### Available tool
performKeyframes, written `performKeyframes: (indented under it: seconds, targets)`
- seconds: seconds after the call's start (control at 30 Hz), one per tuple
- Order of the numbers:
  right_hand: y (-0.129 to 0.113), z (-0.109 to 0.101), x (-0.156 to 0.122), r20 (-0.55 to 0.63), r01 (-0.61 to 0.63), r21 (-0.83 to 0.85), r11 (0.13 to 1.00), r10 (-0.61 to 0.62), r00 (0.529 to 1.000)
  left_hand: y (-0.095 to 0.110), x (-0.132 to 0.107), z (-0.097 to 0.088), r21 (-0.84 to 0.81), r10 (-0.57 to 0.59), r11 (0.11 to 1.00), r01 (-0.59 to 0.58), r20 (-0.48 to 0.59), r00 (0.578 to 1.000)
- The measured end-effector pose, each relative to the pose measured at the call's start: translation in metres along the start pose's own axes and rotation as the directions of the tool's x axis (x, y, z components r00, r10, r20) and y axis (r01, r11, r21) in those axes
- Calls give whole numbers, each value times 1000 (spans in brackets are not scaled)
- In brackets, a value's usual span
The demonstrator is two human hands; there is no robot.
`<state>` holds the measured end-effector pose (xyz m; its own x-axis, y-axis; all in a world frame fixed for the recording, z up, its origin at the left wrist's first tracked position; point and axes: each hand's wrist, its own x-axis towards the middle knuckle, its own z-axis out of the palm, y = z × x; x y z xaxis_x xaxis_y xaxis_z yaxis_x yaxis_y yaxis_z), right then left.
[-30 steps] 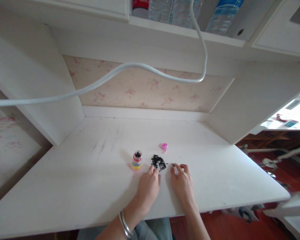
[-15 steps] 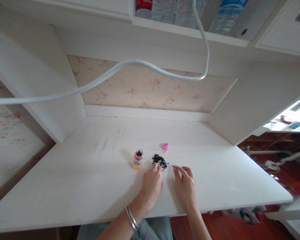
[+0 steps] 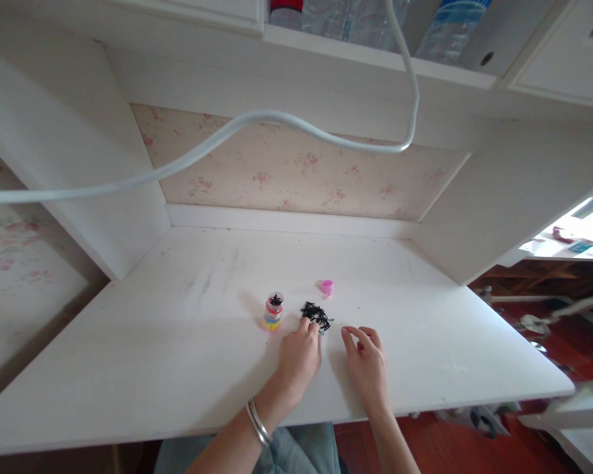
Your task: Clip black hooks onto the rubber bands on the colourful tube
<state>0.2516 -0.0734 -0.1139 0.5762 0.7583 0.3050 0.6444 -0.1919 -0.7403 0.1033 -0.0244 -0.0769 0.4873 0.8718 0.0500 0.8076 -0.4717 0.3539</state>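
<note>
The right hand [image 3: 367, 362] sits slightly farther right; its black piece no longer shows.

The bare left forearm [image 3: 232, 451], ringed by a shiny silver metal bangle [image 3: 259, 423], slants forward and inward. Beyond the bangle, the bare left hand [image 3: 300, 357] is palm down, fingers bent, their grip hidden. Right of the bangle, the bare right forearm [image 3: 393, 438] leads to the bare right hand [image 3: 366, 362], thumb and forefinger pinched together.
</note>
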Motion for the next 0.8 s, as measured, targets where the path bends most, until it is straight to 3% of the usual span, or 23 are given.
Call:
performKeyframes:
  seconds: [0.23,0.5,0.67,0.8]
  targets:
    - [-2,-2,-1,18,-26,-17,1000,26,1000,8,5,7,18,23,1000,-22,-57,998]
    - [-8,-3,0,-8,-92,56,994,93,996,7,6,6,112,70,991,-66,-33,997]
    - [-43,-12,6,11,-98,330,939,99,995,5,-5,-4,128,73,989,-68,-31,997]
    - [-89,-14,14,30,30,450,893,-49,998,-8,-18,-9,122,33,992,-28,-39,999]
